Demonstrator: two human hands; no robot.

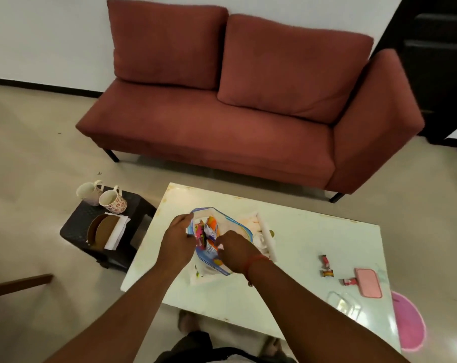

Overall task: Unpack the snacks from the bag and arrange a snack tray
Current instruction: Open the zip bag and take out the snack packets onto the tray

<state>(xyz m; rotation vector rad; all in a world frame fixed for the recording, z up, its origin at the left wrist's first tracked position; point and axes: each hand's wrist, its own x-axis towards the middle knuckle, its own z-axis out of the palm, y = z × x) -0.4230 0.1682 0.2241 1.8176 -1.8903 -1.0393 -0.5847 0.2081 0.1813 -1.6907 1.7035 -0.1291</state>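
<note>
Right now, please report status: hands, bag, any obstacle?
Left hand grips the clear blue-edged plastic bag rim. Right hand reaches inside among the colourful snack packets. White tray beside bag, unobstructed.

Head camera looks down over table (313,231), near.

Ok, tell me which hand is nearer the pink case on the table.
Right. The right hand reaches into the bag, nearer the pink case; the left hand grips the bag's far rim.

I see bare forearms, no sleeves; a thin red thread bracelet (256,259) circles my right wrist, and dark trousers (196,344) show below, feet bare.
</note>
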